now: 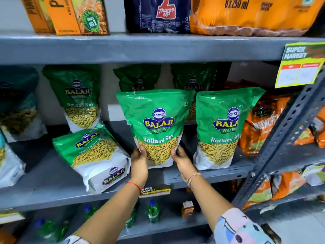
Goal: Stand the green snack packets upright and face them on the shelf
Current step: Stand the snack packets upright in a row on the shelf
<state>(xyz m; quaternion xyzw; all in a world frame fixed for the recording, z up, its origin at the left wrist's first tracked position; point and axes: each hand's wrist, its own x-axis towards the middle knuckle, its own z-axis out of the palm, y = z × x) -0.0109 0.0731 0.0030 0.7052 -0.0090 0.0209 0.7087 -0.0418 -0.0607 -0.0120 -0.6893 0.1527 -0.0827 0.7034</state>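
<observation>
While both hands grip its lower corners, the centre green packet (154, 124) stands upright at the front of the grey shelf (52, 182), label facing outward and reading squarely. The left hand (139, 161) closes on the bottom left corner, thumb across the clear window; the right hand (182, 159) closes on the bottom right corner in the same manner. Whether the packet's base rests on the shelf board or is held just above it cannot be confirmed from this angle.

Just beside it to the right, a second green packet (223, 127) stands upright and faced, its base on the shelf near the front edge. To the left, a fallen green packet (91, 152) lies on its back, tilted, with the white base pointing toward the front edge. Behind it, a rear left green packet (77, 97) stands upright against the back wall. Two further green packets (139, 78) stand in shadow at the rear, partly hidden by the front pair.

Orange snack packets (260, 124) occupy the right end of the same shelf, touching the second green packet. Teal packets (17, 103) sit at the left end. A yellow price tag (299, 66) hangs from the shelf above at the right, its figures too blurred to read. Above stand juice cartons (70, 14), a dark cola pack (158, 14) and an orange multipack (246, 14). Green bottles (153, 212) stand on the shelf below.
</observation>
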